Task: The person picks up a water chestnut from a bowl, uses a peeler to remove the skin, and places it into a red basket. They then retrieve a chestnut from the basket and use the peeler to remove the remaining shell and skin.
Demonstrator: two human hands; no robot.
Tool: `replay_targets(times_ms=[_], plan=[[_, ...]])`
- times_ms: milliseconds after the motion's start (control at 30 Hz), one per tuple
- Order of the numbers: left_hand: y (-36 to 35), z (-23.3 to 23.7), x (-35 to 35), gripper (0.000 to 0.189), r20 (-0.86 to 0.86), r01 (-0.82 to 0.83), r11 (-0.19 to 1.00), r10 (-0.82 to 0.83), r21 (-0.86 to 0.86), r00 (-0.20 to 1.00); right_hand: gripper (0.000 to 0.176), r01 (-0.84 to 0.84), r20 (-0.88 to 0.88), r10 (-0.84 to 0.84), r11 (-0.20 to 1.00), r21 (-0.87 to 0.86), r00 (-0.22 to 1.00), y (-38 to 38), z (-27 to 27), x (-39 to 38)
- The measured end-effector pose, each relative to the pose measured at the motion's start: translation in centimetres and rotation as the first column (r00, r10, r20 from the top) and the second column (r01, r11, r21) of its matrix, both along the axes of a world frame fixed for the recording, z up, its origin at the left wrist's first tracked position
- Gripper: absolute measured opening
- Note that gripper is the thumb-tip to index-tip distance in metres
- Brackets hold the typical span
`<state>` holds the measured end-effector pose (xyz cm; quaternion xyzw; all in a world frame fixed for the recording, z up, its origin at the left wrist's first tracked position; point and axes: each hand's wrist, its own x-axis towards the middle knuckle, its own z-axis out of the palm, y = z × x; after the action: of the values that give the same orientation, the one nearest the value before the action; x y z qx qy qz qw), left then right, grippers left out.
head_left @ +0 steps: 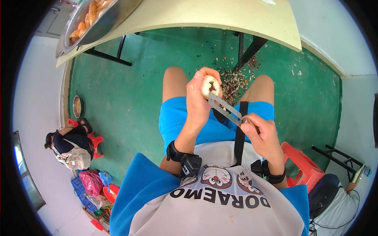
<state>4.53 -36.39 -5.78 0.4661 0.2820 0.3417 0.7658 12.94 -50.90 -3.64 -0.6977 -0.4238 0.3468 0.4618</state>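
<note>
My left hand [198, 100] grips a small pale, partly peeled round vegetable [210, 86] with a dark spot, held above my knees. A metal peeler [224, 107] is held in my right hand [263, 133], and its blade end touches the underside of the vegetable. Both wrists carry black strapped devices. I sit in blue shorts and a white printed shirt.
A heap of peelings [232, 78] lies on the green floor between my feet. A cream table [220, 15] stands ahead with a metal tray of peeled pieces [88, 19]. Another person [71, 145] crouches at left by a bowl [77, 106]. A red stool [301, 165] sits at right.
</note>
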Motion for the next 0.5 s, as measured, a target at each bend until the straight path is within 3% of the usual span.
replay_targets(times_ms=[333,400,500], plan=[[0.18,-0.18,-0.22,0.046,-0.035,0.021,0.998,-0.019,0.055,0.999,0.025,-0.012,-0.030,0.010,0.999,-0.052,0.999,-0.19,0.13,0.02],[0.36,-0.47,-0.43,0.048,-0.119,-0.001,0.984,0.023,0.180,0.993,0.026,-0.008,-0.053,0.004,0.998,-0.064,0.999,-0.31,0.13,-0.09],[0.13,-0.43,-0.48,0.047,-0.127,-0.024,0.975,0.053,0.221,0.991,0.027,-0.003,-0.127,-0.010,0.995,-0.098,0.992,-0.43,0.14,-0.34]])
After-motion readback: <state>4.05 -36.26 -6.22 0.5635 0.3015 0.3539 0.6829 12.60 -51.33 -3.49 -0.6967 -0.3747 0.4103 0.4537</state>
